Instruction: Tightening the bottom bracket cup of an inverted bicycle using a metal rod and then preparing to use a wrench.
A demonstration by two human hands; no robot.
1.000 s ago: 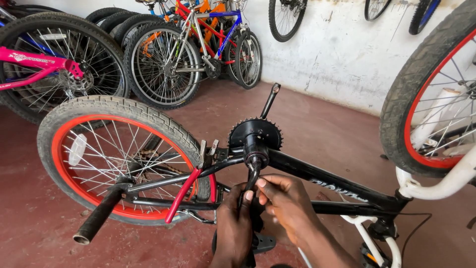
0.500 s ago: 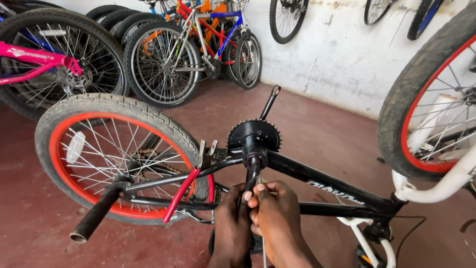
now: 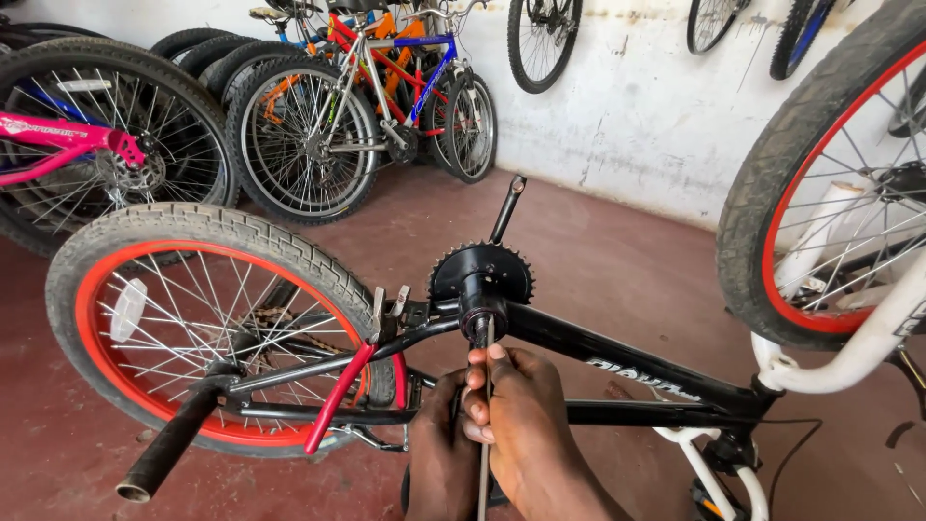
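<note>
While I watch through the head camera, an upturned black bicycle frame (image 3: 617, 362) lies across the middle of the view, its bottom bracket (image 3: 479, 301) close to the centre. My right hand (image 3: 521, 420), at about six o'clock from that bracket, is clenched around a thin metal rod (image 3: 484, 425) that stands nearly upright, its top end meeting the underside of the bracket. My left hand (image 3: 442, 453) sits just beside the right one, at its nine o'clock, fingers curled toward the same rod; whether it actually grips the rod I cannot tell, since the right hand covers the contact. Behind the bracket, a black toothed chainring (image 3: 480, 270) faces me, and a crank arm (image 3: 505, 207) rises from it toward one o'clock. At nine o'clock from the hands stands the rear wheel (image 3: 207, 323) with a red rim and knobby tyre, a black axle peg (image 3: 169, 444) jutting toward seven o'clock. At three o'clock, a second red-rimmed wheel (image 3: 820, 193) sits in a white fork (image 3: 849, 352). Several parked bicycles (image 3: 376, 106) lean by the wall (image 3: 627, 106) at eleven o'clock, well apart from the hands.
</note>
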